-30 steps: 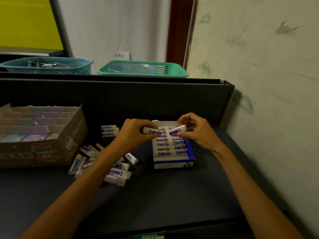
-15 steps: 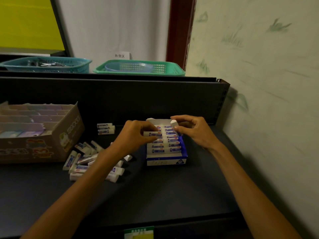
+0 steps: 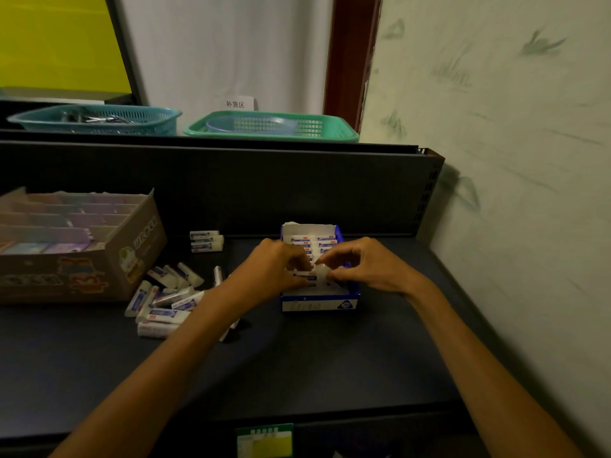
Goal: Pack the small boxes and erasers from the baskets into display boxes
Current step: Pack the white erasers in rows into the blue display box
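Observation:
A blue-and-white display box [image 3: 319, 304] stands on the dark shelf, holding two rows of white erasers with blue sleeves. Both my hands are over its front half. My left hand [image 3: 276, 267] has its fingers curled down onto an eraser in the left row. My right hand [image 3: 362, 267] pinches a white eraser [image 3: 321, 270] at the middle of the box. Several loose erasers [image 3: 163, 300] lie in a heap to the left, and a small stack of erasers [image 3: 205, 241] sits behind them.
A brown cardboard display box [image 3: 99, 259] with pastel small boxes stands at the left. On the upper ledge sit a teal basket [image 3: 96, 120] and a green basket [image 3: 271, 127]. The shelf's back panel and the wall at the right close in the space.
Both hands have come down from above the box's rear to its front half, carrying their erasers into the rows. The view has shifted slightly.

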`<act>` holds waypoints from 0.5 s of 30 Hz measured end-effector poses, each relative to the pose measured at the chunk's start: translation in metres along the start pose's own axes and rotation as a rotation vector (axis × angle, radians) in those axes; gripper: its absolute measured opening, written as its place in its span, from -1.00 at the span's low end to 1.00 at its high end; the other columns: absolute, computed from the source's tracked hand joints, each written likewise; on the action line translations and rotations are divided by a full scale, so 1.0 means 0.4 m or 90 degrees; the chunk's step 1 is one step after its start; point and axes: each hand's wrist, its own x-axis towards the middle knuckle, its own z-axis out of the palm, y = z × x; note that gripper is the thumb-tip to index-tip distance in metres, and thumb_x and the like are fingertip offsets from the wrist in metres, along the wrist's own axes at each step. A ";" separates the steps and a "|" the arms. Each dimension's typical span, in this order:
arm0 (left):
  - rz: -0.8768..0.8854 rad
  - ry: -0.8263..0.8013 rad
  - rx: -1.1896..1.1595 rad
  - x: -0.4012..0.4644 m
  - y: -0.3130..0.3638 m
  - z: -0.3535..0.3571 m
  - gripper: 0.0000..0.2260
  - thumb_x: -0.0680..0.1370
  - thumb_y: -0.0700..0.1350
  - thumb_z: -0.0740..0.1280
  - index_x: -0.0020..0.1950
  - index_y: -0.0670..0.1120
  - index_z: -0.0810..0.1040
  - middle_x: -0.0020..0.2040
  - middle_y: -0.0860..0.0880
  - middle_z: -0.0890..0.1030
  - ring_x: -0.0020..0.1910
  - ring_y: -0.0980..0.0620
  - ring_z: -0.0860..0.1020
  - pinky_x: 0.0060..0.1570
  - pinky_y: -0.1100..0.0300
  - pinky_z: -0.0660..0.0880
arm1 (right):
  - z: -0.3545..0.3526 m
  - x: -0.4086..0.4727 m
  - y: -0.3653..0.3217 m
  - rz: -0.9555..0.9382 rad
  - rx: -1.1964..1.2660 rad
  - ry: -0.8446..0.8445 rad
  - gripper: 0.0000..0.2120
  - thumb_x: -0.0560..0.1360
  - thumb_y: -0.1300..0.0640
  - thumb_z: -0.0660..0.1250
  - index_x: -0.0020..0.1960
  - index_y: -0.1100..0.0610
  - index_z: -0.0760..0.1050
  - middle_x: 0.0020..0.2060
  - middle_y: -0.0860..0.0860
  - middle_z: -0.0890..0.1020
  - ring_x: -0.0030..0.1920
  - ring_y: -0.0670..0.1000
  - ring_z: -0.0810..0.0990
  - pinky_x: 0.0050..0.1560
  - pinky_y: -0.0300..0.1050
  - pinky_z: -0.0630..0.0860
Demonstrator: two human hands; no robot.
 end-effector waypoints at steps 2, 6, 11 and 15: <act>0.002 -0.022 0.008 0.003 0.006 0.003 -0.79 0.47 -0.03 0.40 0.09 0.03 0.55 0.04 0.06 0.56 -0.11 0.21 0.48 -0.08 0.31 0.48 | 0.002 0.000 -0.003 0.008 -0.049 -0.021 -0.73 0.48 0.18 0.38 0.14 -0.04 0.51 0.07 -0.16 0.53 0.04 -0.26 0.53 0.05 -0.29 0.50; 0.003 -0.044 0.040 0.009 0.011 0.012 -0.81 0.47 -0.04 0.40 0.07 0.02 0.55 0.06 0.05 0.56 -0.06 0.20 0.48 0.02 0.24 0.50 | 0.007 0.002 -0.010 0.020 -0.136 -0.047 -0.71 0.48 0.13 0.39 0.20 0.03 0.53 0.15 -0.05 0.54 0.03 -0.23 0.47 0.02 -0.30 0.45; 0.007 -0.063 0.059 0.010 0.015 0.014 -0.81 0.48 -0.07 0.39 0.09 0.00 0.56 0.08 0.03 0.58 0.03 0.15 0.53 0.08 0.22 0.49 | 0.014 0.000 -0.017 0.042 -0.189 -0.069 -0.73 0.49 0.13 0.38 0.19 0.03 0.53 0.22 -0.03 0.51 0.15 -0.16 0.43 0.15 -0.18 0.45; 0.002 -0.080 0.072 0.013 0.017 0.013 -0.79 0.49 -0.08 0.39 0.11 0.00 0.56 0.10 0.03 0.58 0.08 0.12 0.54 0.14 0.17 0.49 | 0.026 0.009 -0.022 0.053 -0.237 -0.075 -0.73 0.49 0.14 0.37 0.20 0.05 0.53 0.24 -0.02 0.50 0.25 -0.07 0.44 0.19 -0.13 0.44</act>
